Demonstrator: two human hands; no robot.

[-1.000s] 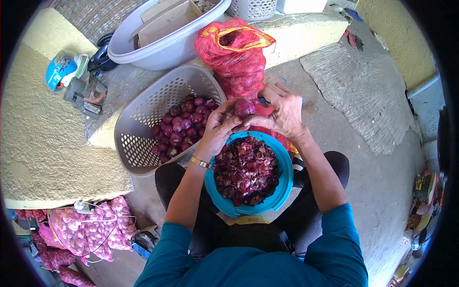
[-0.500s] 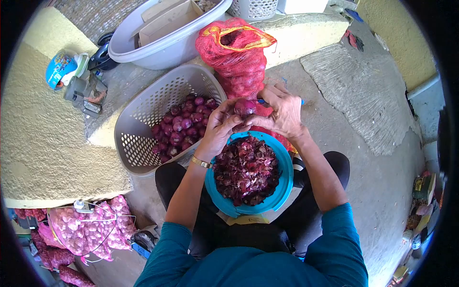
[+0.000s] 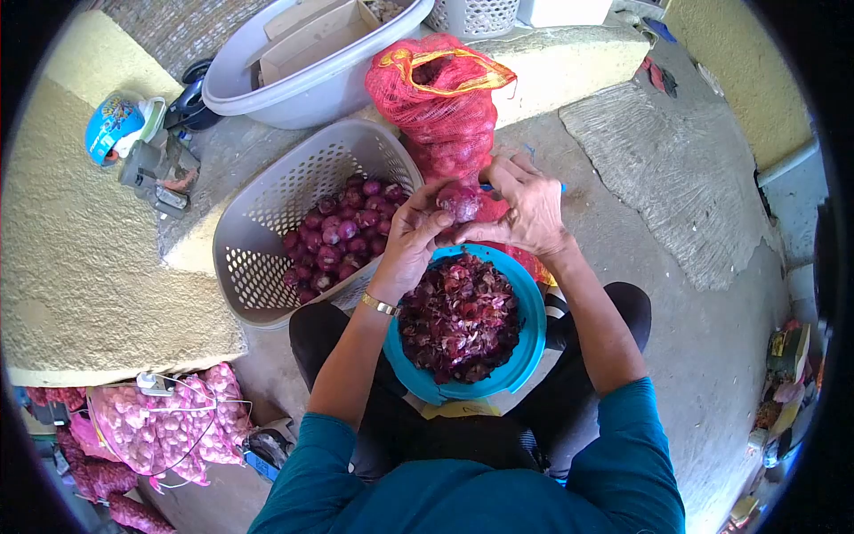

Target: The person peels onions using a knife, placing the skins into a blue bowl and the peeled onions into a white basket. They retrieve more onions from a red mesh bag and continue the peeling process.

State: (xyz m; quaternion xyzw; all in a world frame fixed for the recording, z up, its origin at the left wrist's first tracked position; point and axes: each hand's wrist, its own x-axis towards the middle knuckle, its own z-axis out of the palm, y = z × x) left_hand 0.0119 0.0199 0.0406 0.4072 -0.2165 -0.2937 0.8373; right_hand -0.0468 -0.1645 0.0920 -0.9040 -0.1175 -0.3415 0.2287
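A red onion (image 3: pixel 459 202) is held in my left hand (image 3: pixel 416 233), between thumb and fingers, above a blue basin (image 3: pixel 536 329). Dark red onion skins (image 3: pixel 458 316) fill much of that basin. Close against the onion's right side is my right hand (image 3: pixel 525 209), its fingers wrapped round a blue-handled tool (image 3: pixel 562 188) of which only small parts show; its blade is hidden. To the left stands a grey perforated basket (image 3: pixel 253 218) with many red onions (image 3: pixel 338 233) in it. Just beyond my hands, a red mesh sack (image 3: pixel 445 133) of onions stands open at the top.
A large grey tub (image 3: pixel 294 93) with cardboard inside sits at the top left on a ledge. Pink mesh bags (image 3: pixel 160 423) lie at the lower left. A blue helmet-like object (image 3: pixel 114 125) is at the far left. A flattened grey sack (image 3: pixel 658 169) covers floor at right.
The onion has turned slightly in my left hand and shows more of its surface. My left hand and wrist have shifted slightly; my right hand has barely moved.
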